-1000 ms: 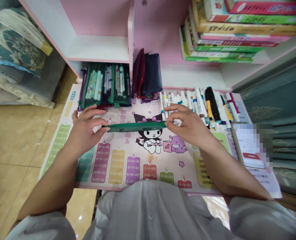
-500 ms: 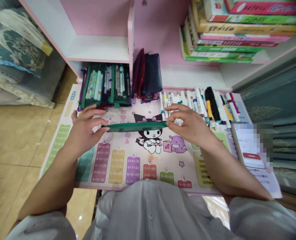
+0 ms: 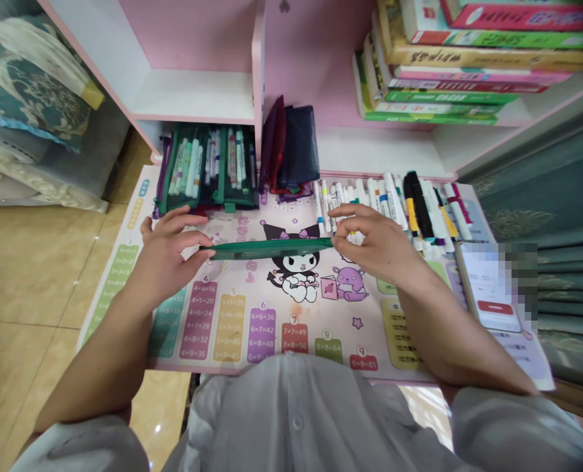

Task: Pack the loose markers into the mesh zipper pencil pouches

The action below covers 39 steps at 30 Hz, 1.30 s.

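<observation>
Left hand (image 3: pixel 172 254) and right hand (image 3: pixel 372 241) each pinching one end of the green pouch (image 3: pixel 271 248), spare fingers kinda loosely bent, forearms (image 3: pixel 111 347) angled inward.

Soft light glints off the floor (image 3: pixel 40 275); pixelation partly hides the phone (image 3: pixel 488 288).

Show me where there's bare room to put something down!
On the printed mat, between the green pouch and the gray shirt, there's a wide bare patch. The white shelf is bare too, between the dark mesh bag and the right wall. It's crowded along the mat's back edge: filled pouches on the left, loose markers on the right, with the phone nearby.
</observation>
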{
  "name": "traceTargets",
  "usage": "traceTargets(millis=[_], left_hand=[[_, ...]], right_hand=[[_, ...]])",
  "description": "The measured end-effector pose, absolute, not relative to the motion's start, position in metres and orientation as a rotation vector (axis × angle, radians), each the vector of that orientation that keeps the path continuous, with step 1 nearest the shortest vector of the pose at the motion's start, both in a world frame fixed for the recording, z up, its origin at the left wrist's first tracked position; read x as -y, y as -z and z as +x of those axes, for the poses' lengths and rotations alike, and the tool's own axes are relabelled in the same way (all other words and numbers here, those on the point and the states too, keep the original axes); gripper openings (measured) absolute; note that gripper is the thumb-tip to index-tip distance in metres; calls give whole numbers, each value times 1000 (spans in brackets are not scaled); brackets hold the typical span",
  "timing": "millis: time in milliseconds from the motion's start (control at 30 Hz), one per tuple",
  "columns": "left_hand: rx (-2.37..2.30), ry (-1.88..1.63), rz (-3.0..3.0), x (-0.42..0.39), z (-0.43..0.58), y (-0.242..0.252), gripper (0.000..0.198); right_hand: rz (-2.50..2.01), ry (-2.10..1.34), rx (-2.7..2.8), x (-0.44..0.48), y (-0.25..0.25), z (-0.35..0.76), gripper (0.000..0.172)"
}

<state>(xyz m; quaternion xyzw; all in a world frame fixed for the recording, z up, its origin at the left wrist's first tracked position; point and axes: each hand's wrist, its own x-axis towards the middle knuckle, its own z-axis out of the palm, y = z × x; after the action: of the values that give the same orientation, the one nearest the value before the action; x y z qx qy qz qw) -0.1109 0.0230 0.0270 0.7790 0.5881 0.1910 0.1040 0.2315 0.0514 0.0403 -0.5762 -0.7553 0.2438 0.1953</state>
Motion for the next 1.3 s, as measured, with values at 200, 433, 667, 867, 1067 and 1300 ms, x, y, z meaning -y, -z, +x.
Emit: traceTargets(millis=[200,433,667,867,1067,1300], left_hand=[[-1731,-566,2311,-22,-111,-26,15],[-1747,-541,2311,-22,-112,-26,17],[-1698,-586,2336,-22,-112,-24,19],[-1702,-527,2304,-20,-110,-27,19],[-1707,-450,2338,-18,-110,-27,14],[-1612,-301,2467,-11,-88,-11,22]], right_hand=[[-1657,-685,2105,-51,-40,235,17],[-1647,-655,2094,-53,-40,238,19],[-1689,-661,2102,-55,-43,240,20],[-1709,-706,2122,-59,-42,243,19],[-1623,-680,2136,-60,-38,238,16],[-1497,-553,2032,-51,-20,233,14]])
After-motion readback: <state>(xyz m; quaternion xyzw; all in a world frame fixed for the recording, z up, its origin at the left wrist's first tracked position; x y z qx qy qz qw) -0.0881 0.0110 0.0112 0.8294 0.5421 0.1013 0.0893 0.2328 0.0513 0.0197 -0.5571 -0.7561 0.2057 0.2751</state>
